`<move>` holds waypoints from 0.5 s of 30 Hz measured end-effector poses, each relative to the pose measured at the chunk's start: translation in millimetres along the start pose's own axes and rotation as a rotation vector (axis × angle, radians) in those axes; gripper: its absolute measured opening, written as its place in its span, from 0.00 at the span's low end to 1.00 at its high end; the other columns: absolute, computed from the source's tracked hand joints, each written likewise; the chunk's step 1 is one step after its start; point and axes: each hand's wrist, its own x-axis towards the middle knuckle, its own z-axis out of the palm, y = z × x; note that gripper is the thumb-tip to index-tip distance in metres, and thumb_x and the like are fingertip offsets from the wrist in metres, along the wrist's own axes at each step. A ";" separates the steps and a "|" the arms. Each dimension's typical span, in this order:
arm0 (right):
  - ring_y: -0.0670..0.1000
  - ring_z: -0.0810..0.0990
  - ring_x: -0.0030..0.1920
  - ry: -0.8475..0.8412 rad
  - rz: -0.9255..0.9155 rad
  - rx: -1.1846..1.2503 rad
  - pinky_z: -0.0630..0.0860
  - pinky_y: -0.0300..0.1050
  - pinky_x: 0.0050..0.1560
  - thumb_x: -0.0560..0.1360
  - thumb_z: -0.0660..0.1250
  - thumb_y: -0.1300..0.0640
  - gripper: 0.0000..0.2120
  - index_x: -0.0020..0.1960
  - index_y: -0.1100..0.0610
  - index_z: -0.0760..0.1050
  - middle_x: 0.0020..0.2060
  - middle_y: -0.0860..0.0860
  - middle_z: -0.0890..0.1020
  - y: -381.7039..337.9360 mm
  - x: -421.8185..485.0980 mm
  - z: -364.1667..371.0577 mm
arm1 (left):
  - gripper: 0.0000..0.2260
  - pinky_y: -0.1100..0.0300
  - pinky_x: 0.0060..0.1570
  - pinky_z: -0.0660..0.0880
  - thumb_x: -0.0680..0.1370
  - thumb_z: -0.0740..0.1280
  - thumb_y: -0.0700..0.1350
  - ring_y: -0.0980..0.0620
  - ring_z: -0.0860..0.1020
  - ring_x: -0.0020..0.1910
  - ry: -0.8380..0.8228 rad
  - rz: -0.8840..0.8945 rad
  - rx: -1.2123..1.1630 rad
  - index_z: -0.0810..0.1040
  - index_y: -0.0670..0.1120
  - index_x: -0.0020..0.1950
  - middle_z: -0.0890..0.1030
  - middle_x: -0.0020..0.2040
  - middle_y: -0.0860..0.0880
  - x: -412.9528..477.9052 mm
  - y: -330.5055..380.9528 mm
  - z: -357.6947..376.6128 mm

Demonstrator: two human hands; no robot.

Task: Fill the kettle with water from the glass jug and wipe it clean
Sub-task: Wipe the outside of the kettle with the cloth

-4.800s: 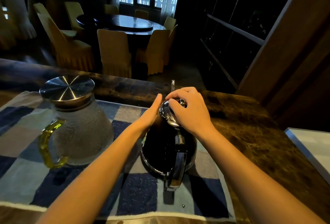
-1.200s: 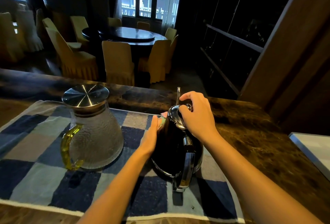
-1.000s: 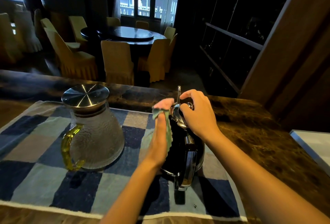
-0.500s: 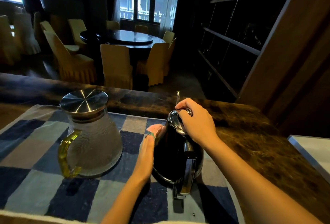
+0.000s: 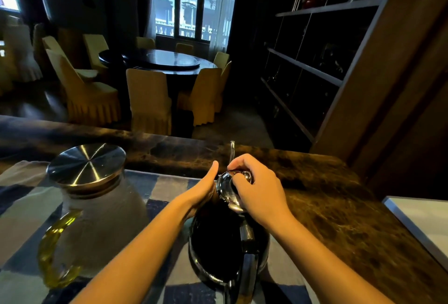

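A dark, shiny kettle (image 5: 218,243) stands on a blue and grey checked mat (image 5: 26,204), its handle toward me and its thin spout (image 5: 232,150) pointing away. My right hand (image 5: 260,193) grips the knob of the kettle's steel lid (image 5: 224,188) from above. Against the kettle's upper left side lies my left hand (image 5: 200,191), thumb up and fingers hidden behind the neck. No cloth shows under it now. To the left on the mat stands the frosted glass jug (image 5: 101,219), with a steel lid and a yellow handle.
The mat lies on a dark marble counter (image 5: 339,206). A pale tray edge (image 5: 417,221) shows at the right. Beyond the counter are a round dining table with covered chairs (image 5: 148,100) and dark shelving (image 5: 305,66) to the right.
My left hand has slid up and down the kettle's left side with a green cloth under it, and is now high by the lid. The right hand has stayed on the lid knob.
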 end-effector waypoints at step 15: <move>0.41 0.77 0.49 -0.036 0.008 0.036 0.74 0.38 0.45 0.73 0.62 0.53 0.05 0.47 0.46 0.75 0.48 0.42 0.81 -2.9 -3.1 -4.1 | 0.38 0.55 0.34 0.79 0.76 0.46 0.68 0.47 0.85 0.33 -0.062 -0.058 -0.287 0.86 0.44 0.32 0.85 0.34 0.42 84.7 23.8 5.1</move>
